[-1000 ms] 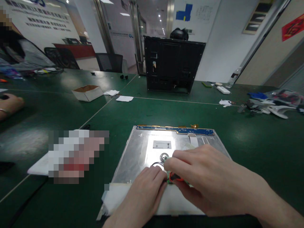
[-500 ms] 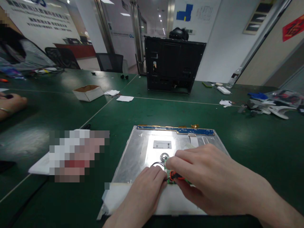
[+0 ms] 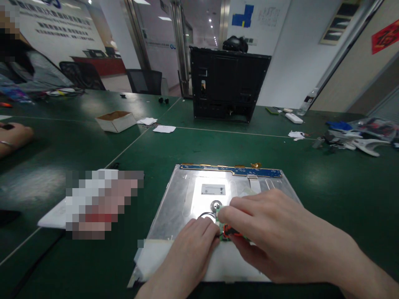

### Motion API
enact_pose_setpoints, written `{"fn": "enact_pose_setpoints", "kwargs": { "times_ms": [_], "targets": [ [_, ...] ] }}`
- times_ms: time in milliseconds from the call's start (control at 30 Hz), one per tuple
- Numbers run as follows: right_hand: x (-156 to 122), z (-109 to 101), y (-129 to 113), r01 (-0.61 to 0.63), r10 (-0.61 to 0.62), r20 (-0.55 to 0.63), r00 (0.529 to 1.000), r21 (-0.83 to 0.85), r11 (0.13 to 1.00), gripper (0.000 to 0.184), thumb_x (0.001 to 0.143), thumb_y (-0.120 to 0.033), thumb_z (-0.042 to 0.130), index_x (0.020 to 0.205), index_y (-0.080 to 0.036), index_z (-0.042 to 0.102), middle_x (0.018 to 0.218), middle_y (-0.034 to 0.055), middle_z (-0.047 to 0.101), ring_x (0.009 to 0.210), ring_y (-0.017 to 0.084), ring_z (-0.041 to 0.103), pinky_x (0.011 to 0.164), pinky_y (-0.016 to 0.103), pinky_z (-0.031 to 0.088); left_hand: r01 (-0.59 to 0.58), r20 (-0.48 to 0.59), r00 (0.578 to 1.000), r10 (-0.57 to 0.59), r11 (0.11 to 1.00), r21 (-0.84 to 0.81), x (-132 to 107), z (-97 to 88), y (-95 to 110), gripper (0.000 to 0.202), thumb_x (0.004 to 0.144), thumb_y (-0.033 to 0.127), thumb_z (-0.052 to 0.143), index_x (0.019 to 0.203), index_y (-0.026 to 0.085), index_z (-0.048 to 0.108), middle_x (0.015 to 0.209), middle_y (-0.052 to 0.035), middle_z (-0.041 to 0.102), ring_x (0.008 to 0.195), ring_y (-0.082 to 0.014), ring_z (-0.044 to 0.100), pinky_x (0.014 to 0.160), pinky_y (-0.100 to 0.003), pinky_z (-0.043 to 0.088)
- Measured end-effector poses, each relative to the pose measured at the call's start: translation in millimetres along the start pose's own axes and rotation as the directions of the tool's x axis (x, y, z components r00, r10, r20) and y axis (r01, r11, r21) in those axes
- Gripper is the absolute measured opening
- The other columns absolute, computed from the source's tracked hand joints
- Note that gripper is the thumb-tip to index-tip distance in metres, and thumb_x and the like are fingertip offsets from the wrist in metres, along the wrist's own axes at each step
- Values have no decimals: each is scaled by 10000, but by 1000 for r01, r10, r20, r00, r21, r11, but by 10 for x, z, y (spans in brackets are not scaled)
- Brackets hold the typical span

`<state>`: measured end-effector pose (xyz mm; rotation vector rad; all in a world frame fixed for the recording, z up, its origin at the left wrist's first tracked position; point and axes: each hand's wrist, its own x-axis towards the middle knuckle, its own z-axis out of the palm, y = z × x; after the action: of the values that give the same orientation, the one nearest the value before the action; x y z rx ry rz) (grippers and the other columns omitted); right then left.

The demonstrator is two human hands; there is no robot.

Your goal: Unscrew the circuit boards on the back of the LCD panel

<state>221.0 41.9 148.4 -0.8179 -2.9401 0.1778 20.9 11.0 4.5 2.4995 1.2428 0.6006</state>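
Note:
A flat display panel [image 3: 174, 203] lies back side up before me, its metal back shiny, with a blue circuit strip [image 3: 218, 168] along its far edge. Over the panel's near middle, my right hand [image 3: 264, 232] grips a small green circuit board [image 3: 218, 214] with an orange-red and black part [image 3: 228, 230] on it. The hand covers much of the board. My left hand [image 3: 196, 243] is closed at the board's left edge, its fingertips on thin dark wires [image 3: 205, 214] that loop onto the panel. A white ribbon cable [image 3: 254, 183] leads from the blue strip toward my right hand.
A black display housing [image 3: 229, 83] stands upright at the back. An open box [image 3: 114, 121] and paper scraps [image 3: 164, 129] lie behind, left of centre. Tools and bags [image 3: 352, 137] lie at right, near a bottle [image 3: 307, 101]. Another person's hand [image 3: 14, 139] rests at far left.
Both hands keep nearly the same place and grip on the board and wires. The other person's hand at far left has shifted slightly left.

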Motion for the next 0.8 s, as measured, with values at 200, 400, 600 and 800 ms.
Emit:
{"fn": "enact_pose_setpoints", "kwargs": {
  "times_ms": [200,400,600,800],
  "targets": [
    [-1,19,-2,-1,0,-22,1000,-36,999,104,893,-169,476,951,-244,432,782,-37,591,590,145,438,526,315,196,13,26,1000,-13,1000,-1,9,-37,14,192,925,92,432,993,176,591,967,-90,656,891,-277,643,811,-480,575],
    [25,16,6,-9,7,-38,999,-56,998,69,916,-199,488,954,-239,445,768,-32,610,569,143,435,511,308,179,11,24,1000,-11,1000,-25,10,-56,23,205,924,82,442,1024,177,593,1003,-91,663,897,-274,640,804,-472,571],
    [21,30,5,-17,15,-34,999,-46,999,56,918,-204,495,956,-234,466,761,-28,614,565,141,436,508,308,176,3,1,1000,-3,1000,-29,18,-34,13,203,921,88,447,1027,183,592,1001,-88,663,902,-276,639,797,-459,568],
    [2,10,20,-12,10,-52,999,-36,999,43,924,-199,486,947,-235,482,755,-34,613,576,142,441,519,308,185,-6,7,1000,6,999,-37,9,-36,6,213,943,99,425,1056,184,585,1016,-89,660,905,-278,632,797,-464,556]
  ]
}}
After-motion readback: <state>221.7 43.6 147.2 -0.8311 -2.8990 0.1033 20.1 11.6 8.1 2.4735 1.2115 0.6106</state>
